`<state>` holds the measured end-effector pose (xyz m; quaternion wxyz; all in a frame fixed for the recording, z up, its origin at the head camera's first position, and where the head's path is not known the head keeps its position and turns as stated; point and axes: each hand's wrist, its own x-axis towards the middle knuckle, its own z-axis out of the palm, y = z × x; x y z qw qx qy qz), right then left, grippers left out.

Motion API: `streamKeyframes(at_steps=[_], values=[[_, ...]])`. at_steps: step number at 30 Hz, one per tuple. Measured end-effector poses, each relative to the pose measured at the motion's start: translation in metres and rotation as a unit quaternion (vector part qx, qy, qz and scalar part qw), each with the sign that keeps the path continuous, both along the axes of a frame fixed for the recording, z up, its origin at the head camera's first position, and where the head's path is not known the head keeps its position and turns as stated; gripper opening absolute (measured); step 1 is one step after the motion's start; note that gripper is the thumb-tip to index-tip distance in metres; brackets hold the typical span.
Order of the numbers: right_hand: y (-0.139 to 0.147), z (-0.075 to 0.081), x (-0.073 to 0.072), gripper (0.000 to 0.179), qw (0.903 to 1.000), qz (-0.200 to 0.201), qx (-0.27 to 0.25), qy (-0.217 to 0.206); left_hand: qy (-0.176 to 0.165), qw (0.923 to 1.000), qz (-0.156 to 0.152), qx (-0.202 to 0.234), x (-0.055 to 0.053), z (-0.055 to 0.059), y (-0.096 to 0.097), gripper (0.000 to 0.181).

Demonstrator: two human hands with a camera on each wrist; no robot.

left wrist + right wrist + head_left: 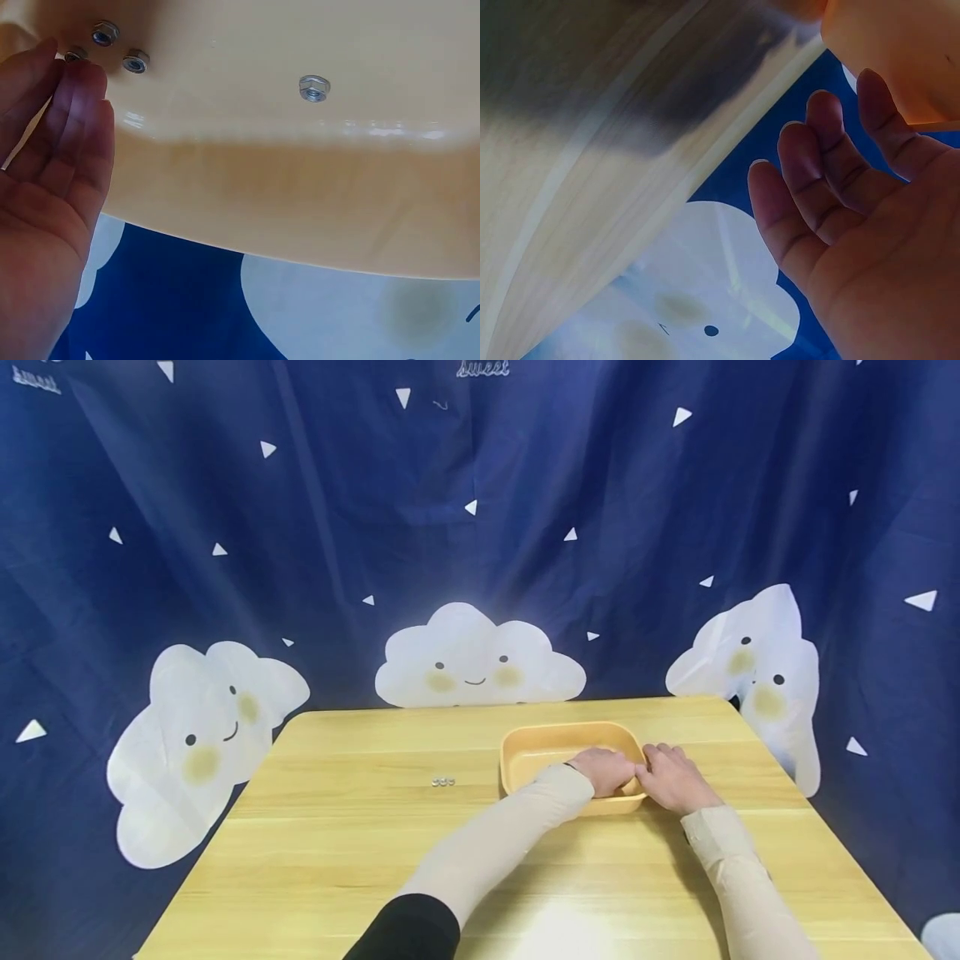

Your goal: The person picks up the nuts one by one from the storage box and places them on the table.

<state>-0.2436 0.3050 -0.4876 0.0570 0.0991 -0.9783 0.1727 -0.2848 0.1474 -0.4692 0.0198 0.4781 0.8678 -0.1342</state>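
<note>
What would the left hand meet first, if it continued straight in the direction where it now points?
Probably the small silver hexagonal metal nut partly hidden just ahead of the left hand, inside the orange, rectangular, glossy box. Depth is unclear there; the two may be touching.

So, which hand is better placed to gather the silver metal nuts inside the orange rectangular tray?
Probably the left hand: it reaches inside the tray, beside clustered nuts. The right hand is outside, at the tray's right end.
</note>
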Motion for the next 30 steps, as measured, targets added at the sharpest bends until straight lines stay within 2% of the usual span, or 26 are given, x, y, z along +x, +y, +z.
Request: streamKeyframes(at_steps=[5, 10, 17, 26, 30], values=[[0.0008, -0.0033, 0.0005, 0.021, 1.0000, -0.001, 0.000, -0.006, 0.012, 0.9999, 0.005, -0.006, 0.0010, -0.0028, -0.0008, 0.015], [0.0006, -0.0047, 0.0004, 0.019, 1.0000, -0.003, -0.002, 0.000, 0.006, 0.9999, 0.013, -0.008, 0.0029, -0.0025, -0.0007, 0.007], [0.0007, -0.0036, -0.0002, 0.016, 1.0000, -0.003, -0.005, 0.005, 0.004, 0.9999, 0.003, -0.010, 0.0045, -0.0015, 0.0010, 0.007], [0.0017, -0.0020, 0.0002, 0.016, 0.9999, -0.003, -0.001, 0.010, 0.000, 0.9999, -0.007, -0.009, 0.0024, -0.0015, 0.0028, 0.019], [0.0012, -0.0031, 0.0011, 0.017, 0.9999, -0.001, 0.006, 0.014, -0.005, 0.9999, -0.011, -0.004, 0.0013, -0.0030, 0.0023, 0.018]])
